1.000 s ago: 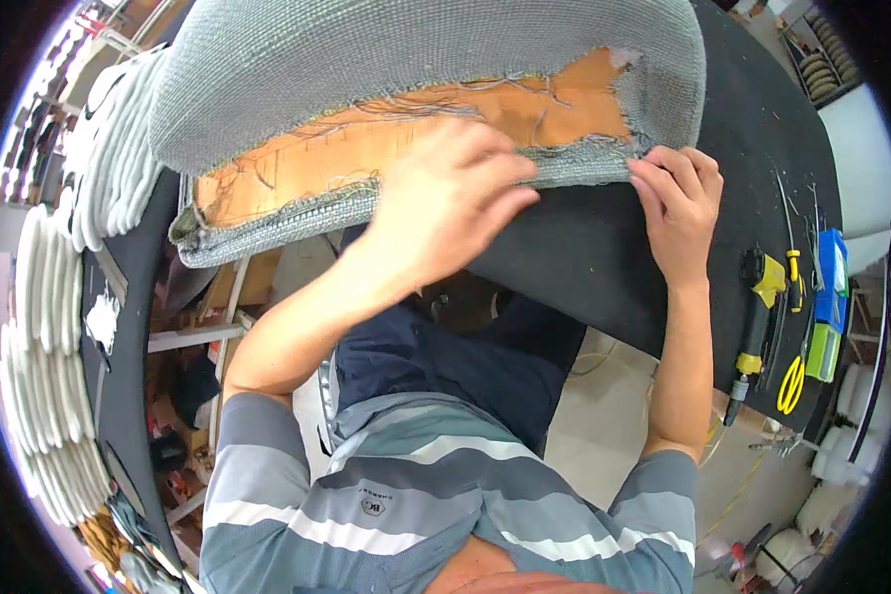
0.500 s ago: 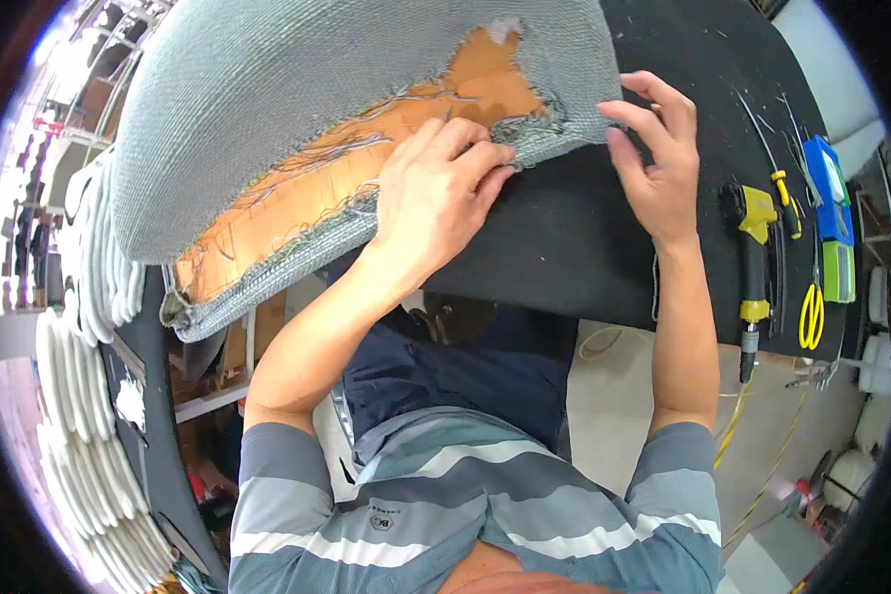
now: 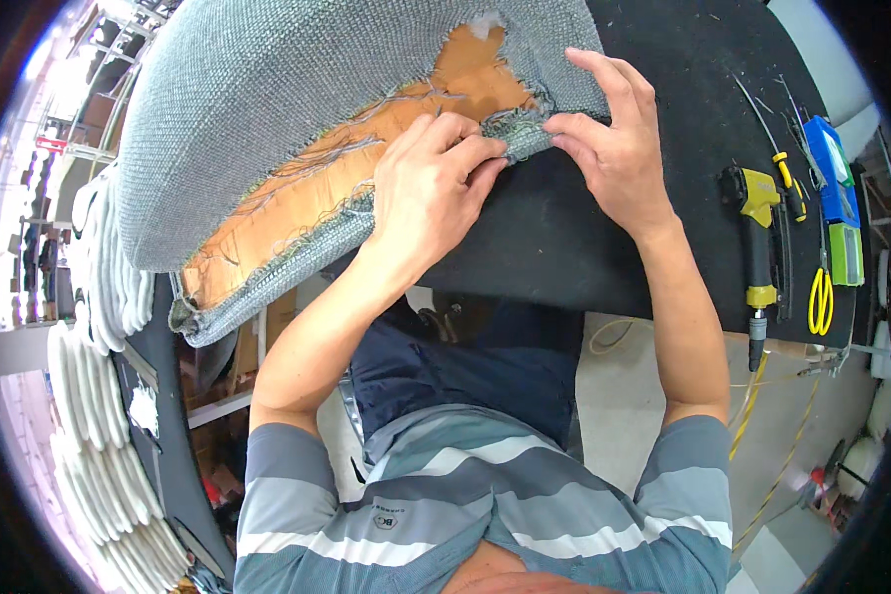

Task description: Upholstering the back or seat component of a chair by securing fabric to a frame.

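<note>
A large cushion-shaped piece covered in grey-green woven fabric [image 3: 277, 109] lies on the black-topped table [image 3: 564, 252]. Its cover gapes along the near side, with frayed threads round an orange-brown board [image 3: 277, 213] inside. My left hand [image 3: 431, 173] is closed on the fabric's near edge, thumb and fingers pinching the rolled border. Just to the right, my right hand [image 3: 609, 139] pinches the same fabric edge near the corner between thumb and index finger, its other fingers raised. Fabric between the two hands is bunched.
On the table's right lie a yellow-and-black power screwdriver [image 3: 758, 233], yellow-handled scissors [image 3: 821, 302], a yellow-handled pointed tool [image 3: 784, 173], and blue [image 3: 830, 168] and green [image 3: 846, 254] boxes. Stacked pale padded pieces [image 3: 89, 396] stand at the left. A yellow hose hangs by the table's right end.
My right hand has moved left from beside the corner and now grips the fabric edge. My left hand keeps its hold in nearly the same place.
</note>
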### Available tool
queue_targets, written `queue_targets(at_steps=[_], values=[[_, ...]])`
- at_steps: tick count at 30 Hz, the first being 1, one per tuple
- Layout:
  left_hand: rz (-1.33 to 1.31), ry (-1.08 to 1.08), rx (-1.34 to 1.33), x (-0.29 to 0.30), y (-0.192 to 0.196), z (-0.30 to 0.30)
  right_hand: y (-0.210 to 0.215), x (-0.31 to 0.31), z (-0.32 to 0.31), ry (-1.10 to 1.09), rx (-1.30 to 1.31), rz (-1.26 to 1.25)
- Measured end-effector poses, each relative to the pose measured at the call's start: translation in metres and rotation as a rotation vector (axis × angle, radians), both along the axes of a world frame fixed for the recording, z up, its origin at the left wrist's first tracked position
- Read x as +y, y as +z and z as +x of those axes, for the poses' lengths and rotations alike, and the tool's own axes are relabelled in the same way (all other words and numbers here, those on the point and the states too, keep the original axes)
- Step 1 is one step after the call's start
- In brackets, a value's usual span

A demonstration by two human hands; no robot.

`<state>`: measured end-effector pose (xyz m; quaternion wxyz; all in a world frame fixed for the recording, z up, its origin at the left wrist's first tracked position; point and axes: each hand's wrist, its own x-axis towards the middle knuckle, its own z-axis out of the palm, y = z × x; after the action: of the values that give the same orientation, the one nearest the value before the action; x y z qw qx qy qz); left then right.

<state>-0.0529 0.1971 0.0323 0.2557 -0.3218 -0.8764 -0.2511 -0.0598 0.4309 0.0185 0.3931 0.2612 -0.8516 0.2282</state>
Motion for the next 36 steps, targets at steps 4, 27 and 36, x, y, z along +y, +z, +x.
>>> queue_targets(at_steps=[4, 27, 36], values=[[-0.003, -0.014, 0.000, 0.001, 0.001, -0.001, 0.004, 0.005, 0.001, 0.020, -0.023, 0.030], [0.008, -0.020, 0.003, -0.004, 0.002, 0.001, -0.003, 0.003, -0.001, -0.017, -0.038, 0.003], [0.013, -0.022, 0.060, 0.004, -0.002, -0.004, -0.001, 0.010, 0.000, -0.016, -0.098, 0.005]])
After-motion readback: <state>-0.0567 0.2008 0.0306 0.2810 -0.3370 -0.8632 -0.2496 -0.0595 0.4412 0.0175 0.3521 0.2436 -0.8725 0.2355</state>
